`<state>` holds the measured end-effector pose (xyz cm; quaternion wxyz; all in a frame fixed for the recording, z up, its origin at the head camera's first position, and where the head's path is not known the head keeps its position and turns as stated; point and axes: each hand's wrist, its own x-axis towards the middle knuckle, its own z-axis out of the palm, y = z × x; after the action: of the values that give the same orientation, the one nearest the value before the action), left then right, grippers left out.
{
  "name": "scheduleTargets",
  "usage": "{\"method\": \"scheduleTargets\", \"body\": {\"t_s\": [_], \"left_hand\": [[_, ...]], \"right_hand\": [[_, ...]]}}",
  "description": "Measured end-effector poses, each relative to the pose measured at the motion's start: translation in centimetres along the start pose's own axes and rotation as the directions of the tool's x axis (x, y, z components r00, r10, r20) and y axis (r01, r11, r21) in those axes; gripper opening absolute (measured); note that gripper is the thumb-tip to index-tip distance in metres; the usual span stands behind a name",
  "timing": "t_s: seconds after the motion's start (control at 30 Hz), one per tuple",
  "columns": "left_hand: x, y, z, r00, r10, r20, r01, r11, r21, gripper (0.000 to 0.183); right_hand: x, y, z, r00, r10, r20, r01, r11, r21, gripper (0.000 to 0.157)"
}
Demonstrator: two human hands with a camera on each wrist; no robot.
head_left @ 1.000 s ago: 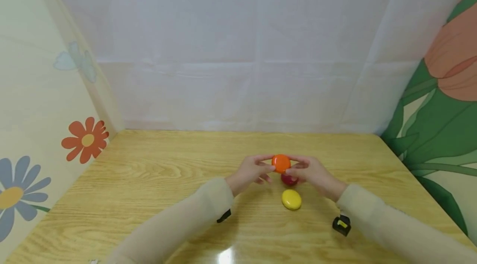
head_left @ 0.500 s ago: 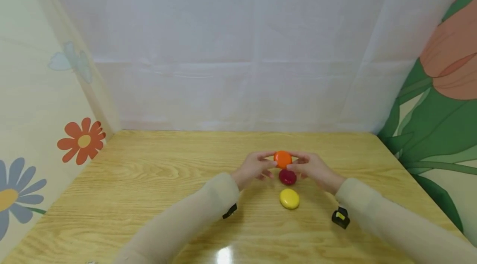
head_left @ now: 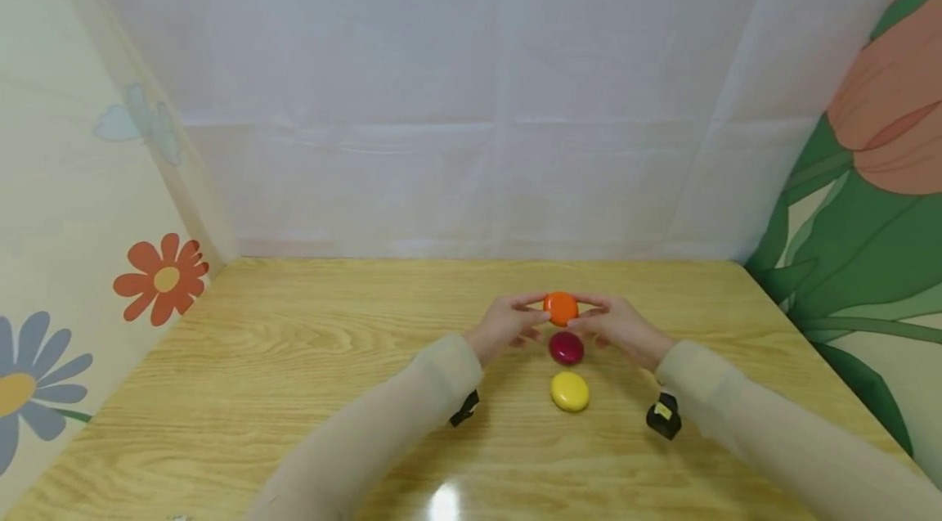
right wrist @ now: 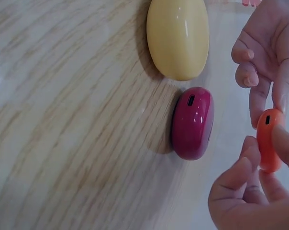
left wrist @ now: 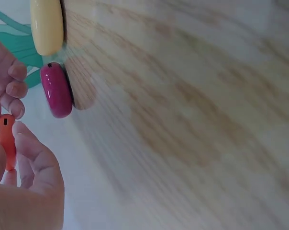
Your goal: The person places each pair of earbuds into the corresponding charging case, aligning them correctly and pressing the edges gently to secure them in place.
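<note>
In the head view, an orange glossy rounded disc (head_left: 561,309) is pinched from both sides by my two hands. My left hand (head_left: 508,323) grips its left side and my right hand (head_left: 614,326) its right, thumbs on the near face. A small dark slot shows on the orange disc's edge (right wrist: 270,139) in the right wrist view. It appears raised off the wooden table. Just nearer to me lies a dark magenta disc (head_left: 567,348) of similar shape, with its own slot. A yellow disc (head_left: 570,392) rests nearest me, apart from the magenta one.
The wooden table (head_left: 331,325) runs back to a white sheet (head_left: 500,96). Painted flower walls stand to the left and right. A black wrist device (head_left: 664,416) hangs under the right sleeve, another black device (head_left: 465,408) under the left.
Both hands have moved the orange disc farther away from me and slightly right. The magenta disc, partly covered by the right hand before, now shows fully. The yellow disc stays put.
</note>
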<state>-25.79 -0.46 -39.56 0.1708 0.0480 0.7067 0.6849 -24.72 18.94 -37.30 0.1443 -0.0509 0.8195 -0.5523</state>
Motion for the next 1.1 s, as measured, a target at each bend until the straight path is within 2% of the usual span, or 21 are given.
{"method": "scheduleTargets", "body": {"t_s": [0.17, 0.3, 0.53, 0.67, 0.87, 1.1], "left_hand": [[0.8, -0.2, 0.0, 0.998, -0.065, -0.008, 0.064, 0.993, -0.104, 0.043], [1.3, -0.4, 0.1, 0.996, -0.083, -0.030, 0.078, 0.988, -0.130, 0.042], [1.9, -0.5, 0.6, 0.996, -0.085, -0.034, 0.080, 0.989, -0.125, 0.043], [2.2, -0.7, 1.1, 0.995, -0.074, -0.059, 0.069, 0.993, -0.093, 0.042], [2.6, -0.7, 2.3, 0.993, -0.020, -0.114, 0.013, 0.998, -0.058, 0.040], [3.9, -1.5, 2.2, 0.989, -0.016, -0.149, 0.009, 0.999, -0.047, 0.038]], "right_hand": [[0.5, 0.2, -0.5, 1.000, -0.002, 0.022, 0.001, 0.999, 0.043, 0.062], [1.1, 0.5, -0.8, 0.999, 0.002, 0.034, -0.004, 0.998, 0.064, 0.063], [1.6, 1.1, -1.6, 0.997, -0.028, 0.075, 0.022, 0.996, 0.084, 0.063], [1.8, 1.3, -1.9, 0.996, -0.031, 0.084, 0.025, 0.997, 0.068, 0.062], [2.4, 1.8, -2.3, 0.997, -0.007, 0.077, 0.003, 0.999, 0.051, 0.059], [3.3, 2.2, -2.0, 0.996, 0.055, 0.064, -0.057, 0.998, 0.028, 0.057]]}}
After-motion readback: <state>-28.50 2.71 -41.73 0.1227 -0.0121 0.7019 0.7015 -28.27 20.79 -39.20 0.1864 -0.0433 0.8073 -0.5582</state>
